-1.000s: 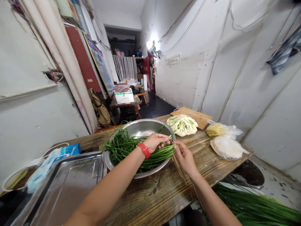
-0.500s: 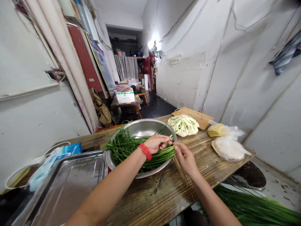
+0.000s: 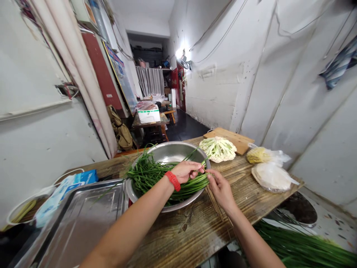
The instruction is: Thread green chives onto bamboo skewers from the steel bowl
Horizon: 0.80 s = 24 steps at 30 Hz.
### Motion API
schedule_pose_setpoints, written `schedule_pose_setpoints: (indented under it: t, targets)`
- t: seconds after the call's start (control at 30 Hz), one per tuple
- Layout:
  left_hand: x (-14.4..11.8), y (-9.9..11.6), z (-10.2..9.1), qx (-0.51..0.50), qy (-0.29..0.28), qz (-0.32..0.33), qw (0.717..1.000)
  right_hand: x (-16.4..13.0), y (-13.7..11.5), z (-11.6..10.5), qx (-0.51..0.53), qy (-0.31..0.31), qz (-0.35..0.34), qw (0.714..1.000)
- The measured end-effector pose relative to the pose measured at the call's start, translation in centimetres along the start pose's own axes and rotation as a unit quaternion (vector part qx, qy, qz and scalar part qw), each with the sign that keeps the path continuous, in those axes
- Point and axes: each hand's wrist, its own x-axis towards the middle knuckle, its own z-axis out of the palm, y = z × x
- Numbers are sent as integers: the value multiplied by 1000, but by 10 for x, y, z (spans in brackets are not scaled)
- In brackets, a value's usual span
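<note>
A wide steel bowl [image 3: 167, 146] on the wooden table holds a heap of long green garlic chives [image 3: 150, 175]. Over its right side my left hand [image 3: 188, 171], with a red wristband, pinches the pale stem ends of a few chives between thumb and fingers. Close beside it, at the bowl's right rim, my right hand [image 3: 221, 188] has its thumb and forefinger closed on what looks like a thin bamboo skewer, mostly hidden by the fingers. Several loose bamboo skewers [image 3: 214, 204] lie on the table, partly under my right hand.
Cauliflower [image 3: 219, 149] lies beside a wooden board [image 3: 231, 137]. Two plastic bags [image 3: 270, 176] sit near the table's right edge. A metal tray [image 3: 83, 219] and a blue-white packet [image 3: 67, 190] are at left. More green chives [image 3: 304, 245] lie low at right.
Both hands stay almost in place at the bowl's right rim, fingertips still close together. The view has shifted very slightly.
</note>
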Motion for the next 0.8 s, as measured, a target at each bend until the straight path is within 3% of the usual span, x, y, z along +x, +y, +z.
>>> schedule_pose_setpoints:
  t: [0.37,0.63,0.8]
  targets:
    - [1,-3,2,25,12,25,999,-1,0,-2,-11,7,0,1000]
    - [-3,-1,5,26,-4,2,1000,-1,2,-2,31,-23,22,999]
    - [0,-6,5,7,0,42,999,3,0,-1,18,-8,13,1000]
